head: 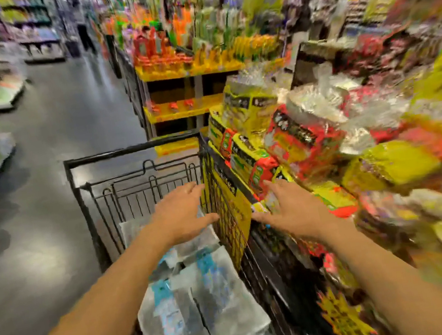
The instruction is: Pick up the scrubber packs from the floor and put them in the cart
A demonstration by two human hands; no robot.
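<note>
Cart (140, 180): black wire, centre frame, holding crinkly pale packs (200, 296).
Your left hand (184, 217): grip spread, empty, over cart.
Your right hand (288, 211): fingers apart, touching glossy yellow-red packets (257, 167).

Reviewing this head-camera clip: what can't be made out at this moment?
- Goods on the right-hand display: motion blur smears the labels; scrubber packs cannot be told apart.
- Floor beside the cart: hidden by cart and display.
- Right hand: fingers spread, contact with the packets unclear through blur.
- Pale packs in the cart: print unreadable.
- Left hand: open, over the cart.
</note>
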